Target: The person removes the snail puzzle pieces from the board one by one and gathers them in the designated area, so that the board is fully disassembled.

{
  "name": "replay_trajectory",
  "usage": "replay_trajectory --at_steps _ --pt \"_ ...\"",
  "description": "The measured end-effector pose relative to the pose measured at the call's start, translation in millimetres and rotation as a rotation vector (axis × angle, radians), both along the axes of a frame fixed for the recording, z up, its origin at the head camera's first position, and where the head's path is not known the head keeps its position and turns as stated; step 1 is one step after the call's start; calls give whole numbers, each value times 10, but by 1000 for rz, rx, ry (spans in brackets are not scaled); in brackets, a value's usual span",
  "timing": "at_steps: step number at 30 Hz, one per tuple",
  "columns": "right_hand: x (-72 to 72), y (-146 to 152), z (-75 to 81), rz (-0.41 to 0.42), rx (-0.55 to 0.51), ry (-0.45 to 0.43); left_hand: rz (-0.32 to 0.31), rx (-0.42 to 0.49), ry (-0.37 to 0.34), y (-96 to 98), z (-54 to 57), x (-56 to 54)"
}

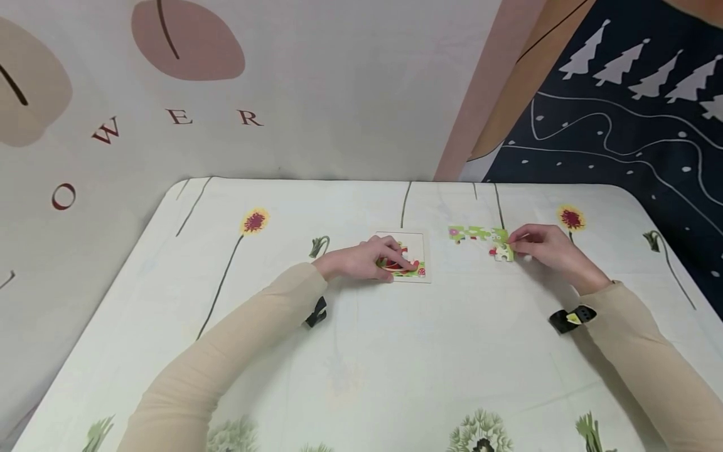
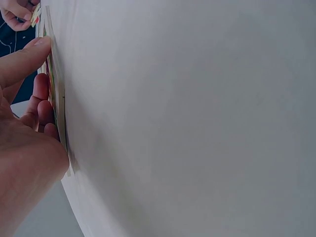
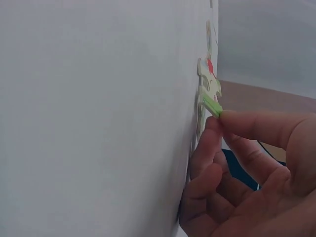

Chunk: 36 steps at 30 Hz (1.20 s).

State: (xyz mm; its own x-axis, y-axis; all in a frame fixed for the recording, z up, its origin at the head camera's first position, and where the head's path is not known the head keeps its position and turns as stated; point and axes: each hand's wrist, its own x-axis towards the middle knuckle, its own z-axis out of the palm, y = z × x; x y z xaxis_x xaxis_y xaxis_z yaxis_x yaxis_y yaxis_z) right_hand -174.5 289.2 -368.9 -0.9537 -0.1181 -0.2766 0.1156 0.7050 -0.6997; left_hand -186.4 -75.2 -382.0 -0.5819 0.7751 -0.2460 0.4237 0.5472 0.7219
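My left hand [image 1: 361,258] rests on a small jigsaw puzzle board [image 1: 415,242], its fingers lying over the partly filled picture. Red, green and white pieces show beneath and beside the fingers. In the left wrist view, the thumb touches the edge of the board [image 2: 60,94]. To the right, my right hand [image 1: 545,248] pinches a green, white and red puzzle piece [image 3: 211,81] between thumb and forefinger, tilted slightly off the table. More loose green puzzle pieces [image 1: 474,233] lie to the left of that hand.
A white tablecloth [image 1: 395,351] printed with flowers and stems covers the table. Behind it hangs a pale cloth with letters [image 1: 339,113], and a dark cloth with white trees [image 1: 621,125] hangs at the right. Black bands [image 1: 570,319] are on both wrists.
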Motion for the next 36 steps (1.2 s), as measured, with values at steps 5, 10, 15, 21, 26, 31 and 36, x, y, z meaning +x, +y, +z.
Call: replay_trajectory --at_steps 5,10,15,21,26,31,36 --pt "-26 8 -24 2 19 -6 -1 0 2 2 6 3" --pt "-41 7 -38 1 25 5 6 0 -10 6 6 9" --pt "-47 4 -43 0 28 12 5 4 -6 4 1 6" --pt "-50 -7 -46 -4 41 0 -4 6 4 -3 -6 1" --pt "-46 -7 -51 -16 44 -15 1 1 14 0 -7 11" --pt "-15 8 -35 -39 35 -6 1 6 55 7 -5 48" --pt "-5 4 9 -57 5 30 0 -8 123 11 -6 82"
